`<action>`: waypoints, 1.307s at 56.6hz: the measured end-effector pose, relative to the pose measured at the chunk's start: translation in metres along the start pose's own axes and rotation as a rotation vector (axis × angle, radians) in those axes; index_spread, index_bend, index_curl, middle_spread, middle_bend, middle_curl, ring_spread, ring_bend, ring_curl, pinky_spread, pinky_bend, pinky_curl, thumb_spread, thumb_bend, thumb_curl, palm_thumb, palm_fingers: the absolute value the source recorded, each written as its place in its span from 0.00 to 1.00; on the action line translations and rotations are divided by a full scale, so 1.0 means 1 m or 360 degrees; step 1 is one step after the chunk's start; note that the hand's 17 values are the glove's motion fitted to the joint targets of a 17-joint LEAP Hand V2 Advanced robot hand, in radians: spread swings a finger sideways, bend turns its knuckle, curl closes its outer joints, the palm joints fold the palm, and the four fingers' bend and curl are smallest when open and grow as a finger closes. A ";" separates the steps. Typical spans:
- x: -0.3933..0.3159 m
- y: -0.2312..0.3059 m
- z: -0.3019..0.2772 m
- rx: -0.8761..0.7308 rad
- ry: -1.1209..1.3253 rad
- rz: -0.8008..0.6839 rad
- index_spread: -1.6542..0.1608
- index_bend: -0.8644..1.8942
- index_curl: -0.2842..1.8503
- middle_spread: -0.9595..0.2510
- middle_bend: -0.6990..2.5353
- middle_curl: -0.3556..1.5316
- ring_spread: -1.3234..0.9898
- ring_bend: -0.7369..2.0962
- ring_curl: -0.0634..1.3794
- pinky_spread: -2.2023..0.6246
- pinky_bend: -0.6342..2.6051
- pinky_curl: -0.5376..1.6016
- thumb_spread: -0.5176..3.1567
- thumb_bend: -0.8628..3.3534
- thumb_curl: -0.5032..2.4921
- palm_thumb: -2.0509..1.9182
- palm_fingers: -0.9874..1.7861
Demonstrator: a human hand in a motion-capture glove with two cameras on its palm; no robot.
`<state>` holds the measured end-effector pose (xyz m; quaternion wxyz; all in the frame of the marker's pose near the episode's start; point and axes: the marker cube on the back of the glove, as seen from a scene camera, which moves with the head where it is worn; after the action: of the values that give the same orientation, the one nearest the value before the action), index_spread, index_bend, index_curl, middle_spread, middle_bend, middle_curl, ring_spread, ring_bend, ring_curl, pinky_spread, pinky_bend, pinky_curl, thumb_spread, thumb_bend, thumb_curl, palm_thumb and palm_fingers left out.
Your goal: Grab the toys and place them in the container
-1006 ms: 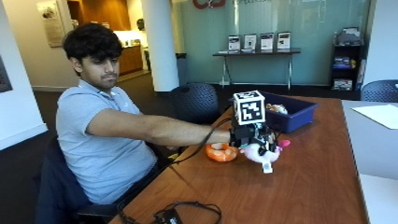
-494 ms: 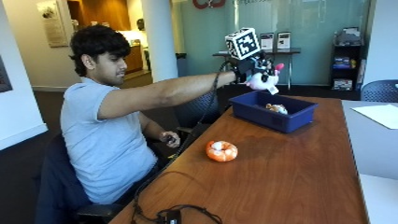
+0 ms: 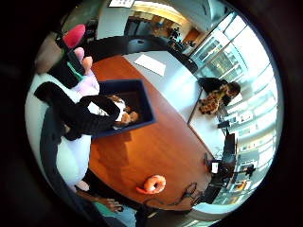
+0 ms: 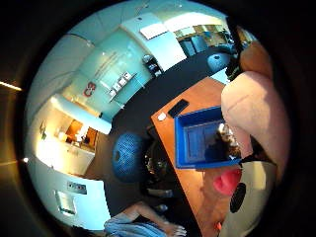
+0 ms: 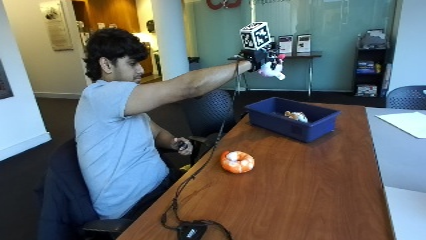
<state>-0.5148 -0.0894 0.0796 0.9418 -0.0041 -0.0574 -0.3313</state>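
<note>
In the outside view my gloved right hand point(image 5: 257, 62) is raised high on an outstretched arm and grips a white, black and pink plush toy point(image 5: 274, 70). It hangs well above the near-left end of the blue container point(image 5: 317, 128). A small brown and white toy point(image 5: 295, 116) lies inside that container. An orange ring-shaped toy point(image 5: 237, 161) rests on the wooden table in front of the person. The little finger side palm view has the plush toy point(image 3: 66, 151) close by, with the container point(image 3: 147, 111) and orange toy point(image 3: 154, 183) far below. The thumb side palm view looks down on the container point(image 4: 183, 143).
A cable runs down the table's left edge to a black device point(image 5: 192, 231) at the front. A paper sheet point(image 5: 406, 123) lies on the adjoining grey table to the right. The person's bare left hand point(image 5: 181, 145) stays by the lap. Office chairs stand behind the table.
My hand took the plush toy off the table beside the orange toy and lifted it high above the container's end. The orange toy stayed put.
</note>
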 end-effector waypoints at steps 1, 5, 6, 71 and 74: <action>-0.004 -0.002 0.002 -0.0007 0.0005 -0.0011 0.78 0.38 0.31 0.79 0.29 0.41 0.50 0.56 0.37 0.66 0.53 0.45 0.58 0.42 0.33 0.69 0.65; -0.020 -0.011 0.011 -0.0028 0.0004 -0.0042 0.78 0.38 0.31 0.79 0.29 0.42 0.50 0.56 0.37 0.66 0.53 0.45 0.57 0.42 0.33 0.69 0.65; -0.024 -0.013 0.013 -0.0036 0.0005 -0.0053 0.78 0.38 0.31 0.79 0.29 0.42 0.50 0.56 0.37 0.66 0.53 0.45 0.57 0.42 0.33 0.68 0.65; 0.162 0.202 0.019 -0.0791 0.0182 0.0352 0.73 0.37 0.25 0.80 0.25 0.35 0.57 0.34 0.25 0.80 0.50 0.41 0.49 0.19 0.23 0.50 0.30; 0.174 0.233 0.025 -0.0814 0.0154 0.0376 0.73 0.37 0.25 0.80 0.25 0.35 0.57 0.33 0.25 0.81 0.50 0.41 0.49 0.19 0.23 0.50 0.29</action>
<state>-0.2373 -0.0144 0.1304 0.9439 -0.2323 0.0740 -0.2229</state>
